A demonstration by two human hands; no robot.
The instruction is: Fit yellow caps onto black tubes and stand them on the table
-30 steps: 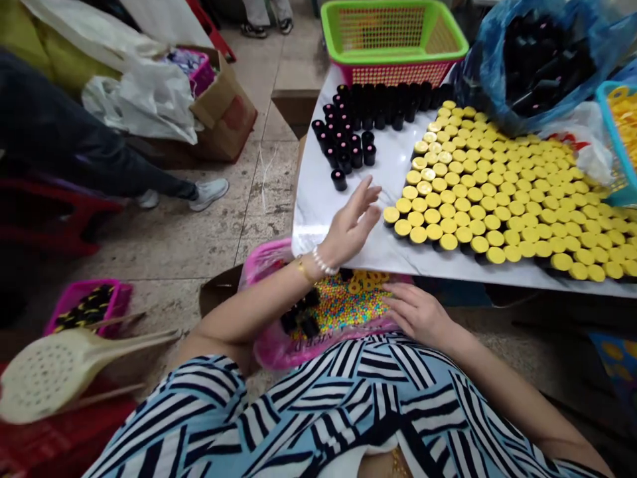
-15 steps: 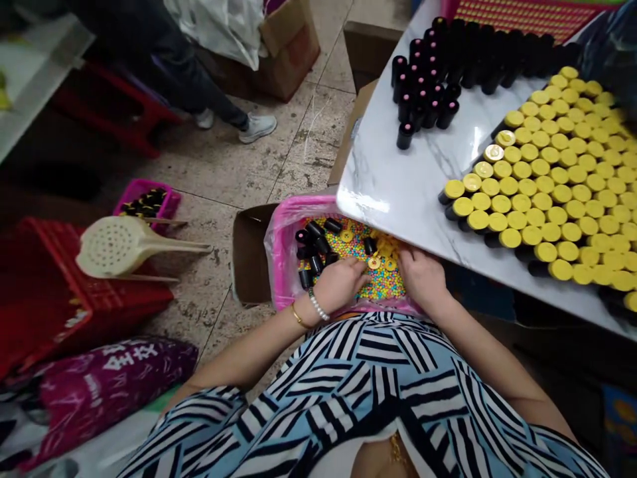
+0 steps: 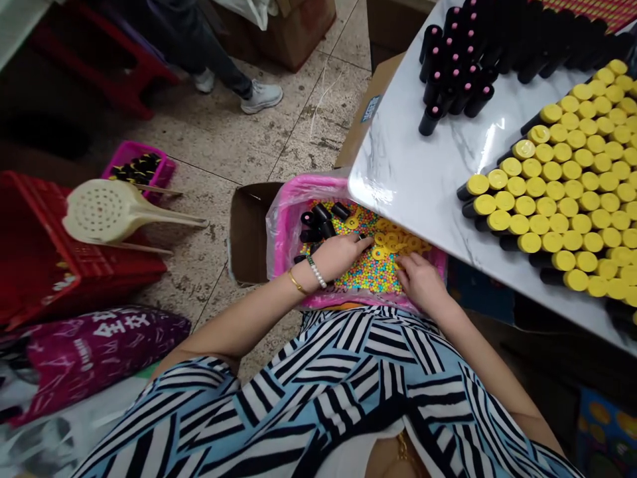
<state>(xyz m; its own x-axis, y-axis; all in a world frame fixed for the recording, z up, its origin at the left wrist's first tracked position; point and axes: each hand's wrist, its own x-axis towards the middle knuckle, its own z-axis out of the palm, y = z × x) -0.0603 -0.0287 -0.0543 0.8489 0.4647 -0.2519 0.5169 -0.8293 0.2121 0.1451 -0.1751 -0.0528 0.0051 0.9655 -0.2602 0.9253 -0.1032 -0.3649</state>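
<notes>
A: Live from above a speckled tile floor [image 3: 293, 143], with a co-worker's white sneaker [image 3: 261, 97] up top and a marble-patterned tabletop [image 3: 393, 166] jutting in from the right.

B: And look at that tabletop! Packed ranks of black tubes with yellow caps [image 3: 572, 179] fill the near side, and a tight cluster of black tubes with pink tips [image 3: 450, 76] stands beyond them.

A: Now the action, just below the table edge. A pink plastic-lined tray [image 3: 293, 192] sits right beside a cardboard box flap [image 3: 251, 232]. It's loaded with tiny multicoloured beads [image 3: 365, 272], a drift of yellow discs [image 3: 395, 242] towards the table side, and a few loose black tubes [image 3: 321, 222] at the far left end.

B: The left hand [image 3: 338, 255], wearing a gold bangle and a pearl bracelet, is inside the tray, its fingers drawn close, with the tips down at the edge of the yellow discs. Is it pinching one? From up here, I can't tell.

A: The right hand [image 3: 421, 282] is in there too, loosely curled and resting on the beads just below the discs. Its palm is hidden, so whether it holds anything is anyone's guess.

B: Both hands are working close together, just apart, while a cream perforated scoop [image 3: 107, 211] lies over on a red crate [image 3: 50, 255], well out of reach of the action.
</notes>
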